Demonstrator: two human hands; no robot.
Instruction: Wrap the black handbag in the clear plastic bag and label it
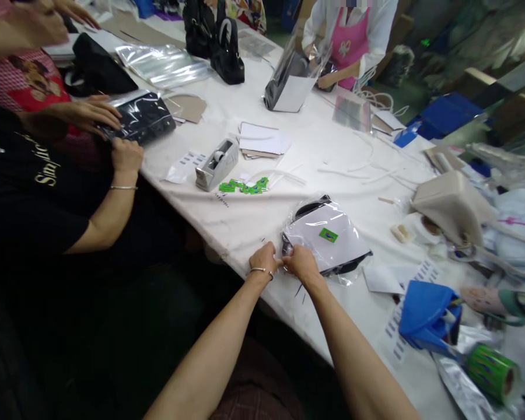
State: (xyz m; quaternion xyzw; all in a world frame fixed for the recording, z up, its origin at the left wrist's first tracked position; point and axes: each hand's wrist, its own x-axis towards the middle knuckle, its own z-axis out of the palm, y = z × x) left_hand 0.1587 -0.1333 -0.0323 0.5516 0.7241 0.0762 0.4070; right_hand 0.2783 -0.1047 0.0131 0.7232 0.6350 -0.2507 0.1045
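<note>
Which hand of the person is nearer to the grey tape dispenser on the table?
Left. The left hand lies just below and to the right of the tape dispenser; the right hand is farther right, at the bagged packet.

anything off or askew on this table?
Nothing damaged or spilled. Green stickers lie loosely scattered beside the tape dispenser. Left hand and right hand pinch the edge of the clear-bagged item, which lies skewed to the table edge.
</note>
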